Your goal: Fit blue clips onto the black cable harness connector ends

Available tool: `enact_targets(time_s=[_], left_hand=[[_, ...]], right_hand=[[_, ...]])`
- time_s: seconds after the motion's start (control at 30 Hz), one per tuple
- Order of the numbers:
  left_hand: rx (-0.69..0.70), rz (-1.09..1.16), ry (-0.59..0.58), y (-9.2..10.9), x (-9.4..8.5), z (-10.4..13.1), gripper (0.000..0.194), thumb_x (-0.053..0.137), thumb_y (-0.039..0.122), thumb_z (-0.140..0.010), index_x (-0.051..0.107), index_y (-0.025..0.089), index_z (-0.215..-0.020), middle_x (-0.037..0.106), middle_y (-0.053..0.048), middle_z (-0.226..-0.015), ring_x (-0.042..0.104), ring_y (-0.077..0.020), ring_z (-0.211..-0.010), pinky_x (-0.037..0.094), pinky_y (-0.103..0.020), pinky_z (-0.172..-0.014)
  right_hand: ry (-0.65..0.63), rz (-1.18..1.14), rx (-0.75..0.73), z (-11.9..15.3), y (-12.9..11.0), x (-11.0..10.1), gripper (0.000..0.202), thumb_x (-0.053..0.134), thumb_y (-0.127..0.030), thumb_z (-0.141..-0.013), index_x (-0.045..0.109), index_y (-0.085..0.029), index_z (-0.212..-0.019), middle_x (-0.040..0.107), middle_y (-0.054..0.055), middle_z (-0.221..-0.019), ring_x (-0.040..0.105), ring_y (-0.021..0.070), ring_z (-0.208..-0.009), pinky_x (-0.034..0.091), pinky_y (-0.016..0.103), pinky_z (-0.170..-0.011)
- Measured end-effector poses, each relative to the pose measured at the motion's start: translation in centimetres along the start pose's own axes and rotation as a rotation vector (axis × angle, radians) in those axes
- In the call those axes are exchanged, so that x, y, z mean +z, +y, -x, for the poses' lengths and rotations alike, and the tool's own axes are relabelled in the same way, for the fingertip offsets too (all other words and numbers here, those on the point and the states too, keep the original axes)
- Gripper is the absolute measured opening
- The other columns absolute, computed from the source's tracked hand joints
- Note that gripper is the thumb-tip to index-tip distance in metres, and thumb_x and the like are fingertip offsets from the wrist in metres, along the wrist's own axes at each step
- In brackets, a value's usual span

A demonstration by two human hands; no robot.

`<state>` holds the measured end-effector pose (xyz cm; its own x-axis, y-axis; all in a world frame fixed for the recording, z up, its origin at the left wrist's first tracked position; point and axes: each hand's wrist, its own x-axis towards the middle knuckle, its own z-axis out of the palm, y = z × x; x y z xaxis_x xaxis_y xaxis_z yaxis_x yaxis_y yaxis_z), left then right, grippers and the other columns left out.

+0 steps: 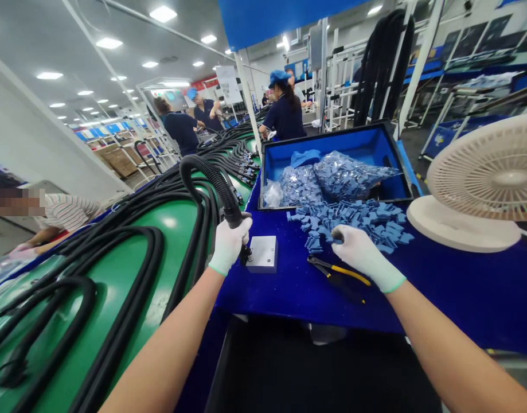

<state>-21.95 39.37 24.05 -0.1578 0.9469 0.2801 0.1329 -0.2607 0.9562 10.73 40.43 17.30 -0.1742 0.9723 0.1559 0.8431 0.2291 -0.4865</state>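
My left hand (230, 241), in a white glove, is wrapped round the end of a black corrugated hose (215, 186). The hose arches up and back over the green surface. Just right of that hand sits a grey metal block (263, 254) on the blue tabletop. My gloved right hand (361, 252) is closed, thumb and fingers together, at the near edge of a pile of small blue plastic clips (353, 221). Whatever those fingers may hold is hidden. Below the right hand lie yellow-handled pliers (349, 274).
Behind the clips stands a blue bin (332, 137) holding bagged clips (349, 175). A fan (491, 172) stands at the right. More black hoses (147, 246) cover the green conveyor (177, 221) on the left. Several co-workers (284, 109) are farther back; one person (69, 212) is at far left.
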Motion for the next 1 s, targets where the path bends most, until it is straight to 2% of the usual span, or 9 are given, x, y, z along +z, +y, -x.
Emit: enact_targets(time_s=[0.07,0.13,0.23,0.33,0.43,0.57,0.73,0.93,1.0], left_hand=[[-0.007,-0.008,-0.001,-0.4,-0.1,-0.3,0.034,0.075,0.037,-0.084,0.064,0.013,-0.105,0.047,0.006,-0.052,0.041,-0.0111,-0.046,0.035,-0.025,-0.048],[-0.011,-0.023,-0.022,-0.6,-0.2,-0.5,0.033,0.074,0.037,-0.085,0.064,0.013,-0.106,0.047,0.006,-0.051,0.041,-0.0118,-0.045,0.036,-0.025,-0.049],[-0.003,-0.067,-0.048,-0.4,-0.6,-0.8,0.031,0.073,0.036,-0.085,0.066,0.013,-0.105,0.054,0.003,-0.054,0.047,-0.0133,-0.050,0.039,-0.026,-0.053],[0.014,-0.121,-0.049,-0.4,-0.9,-1.0,0.030,0.075,0.034,-0.084,0.068,0.012,-0.103,0.064,-0.002,-0.065,0.055,-0.0148,-0.061,0.043,-0.026,-0.061],[0.016,-0.146,-0.050,-0.6,-1.2,-1.2,0.031,0.075,0.034,-0.083,0.070,0.012,-0.105,0.067,-0.003,-0.072,0.059,-0.0165,-0.067,0.045,-0.028,-0.066],[0.005,-0.139,-0.053,-0.9,-1.3,-1.2,0.034,0.074,0.035,-0.084,0.070,0.012,-0.109,0.068,-0.004,-0.077,0.062,-0.0185,-0.072,0.048,-0.030,-0.070],[-0.004,-0.099,-0.069,-0.3,-1.1,-0.8,0.036,0.076,0.033,-0.082,0.069,0.012,-0.111,0.067,-0.004,-0.082,0.060,-0.0173,-0.073,0.048,-0.030,-0.071],[0.007,-0.029,-0.118,0.3,-0.8,-0.4,0.037,0.078,0.040,-0.083,0.067,0.012,-0.104,0.063,-0.003,-0.076,0.059,-0.0174,-0.071,0.048,-0.030,-0.069],[0.021,-0.020,-0.114,0.7,-1.3,0.0,0.036,0.077,0.042,-0.085,0.066,0.014,-0.104,0.065,-0.004,-0.080,0.060,-0.0173,-0.072,0.050,-0.030,-0.069]], right_hand=[[-0.017,-0.293,-0.097,-0.3,-1.7,-0.9,0.029,0.062,-0.020,-0.085,0.069,-0.017,-0.113,0.074,0.007,-0.106,0.069,0.0204,-0.096,0.052,0.028,-0.087],[-0.051,-0.482,-0.250,-0.7,-4.3,-1.1,0.028,0.065,-0.018,-0.081,0.074,-0.018,-0.108,0.074,0.006,-0.104,0.068,0.0213,-0.094,0.052,0.031,-0.087],[-0.100,-0.475,-0.462,-1.8,-8.7,0.2,0.019,0.071,-0.015,-0.073,0.080,-0.019,-0.090,0.071,0.007,-0.100,0.064,0.0227,-0.095,0.050,0.034,-0.089],[-0.200,-0.654,-0.428,-2.9,-12.3,2.6,0.019,0.073,-0.017,-0.071,0.080,-0.018,-0.089,0.070,0.004,-0.088,0.063,0.0200,-0.083,0.049,0.031,-0.078],[-0.273,-0.834,-0.346,-3.9,-14.4,4.9,0.018,0.068,-0.022,-0.076,0.076,-0.016,-0.090,0.069,0.001,-0.078,0.060,0.0165,-0.070,0.047,0.027,-0.066],[-0.273,-0.871,-0.320,-5.0,-15.6,6.8,0.016,0.068,-0.030,-0.078,0.071,-0.016,-0.084,0.066,-0.001,-0.075,0.057,0.0143,-0.067,0.042,0.025,-0.060],[-0.353,-0.840,-0.310,-6.3,-15.8,8.0,0.026,0.079,-0.037,-0.069,0.068,-0.014,-0.066,0.060,-0.003,-0.062,0.051,0.0125,-0.059,0.038,0.024,-0.055],[-0.368,-0.739,-0.298,-7.1,-15.8,7.3,0.032,0.083,-0.043,-0.066,0.074,-0.013,-0.070,0.062,-0.001,-0.062,0.054,0.0144,-0.061,0.040,0.025,-0.056],[-0.374,-0.701,-0.312,-6.9,-15.8,6.8,0.032,0.085,-0.043,-0.065,0.076,-0.013,-0.072,0.066,0.000,-0.065,0.058,0.0163,-0.064,0.043,0.025,-0.058]])
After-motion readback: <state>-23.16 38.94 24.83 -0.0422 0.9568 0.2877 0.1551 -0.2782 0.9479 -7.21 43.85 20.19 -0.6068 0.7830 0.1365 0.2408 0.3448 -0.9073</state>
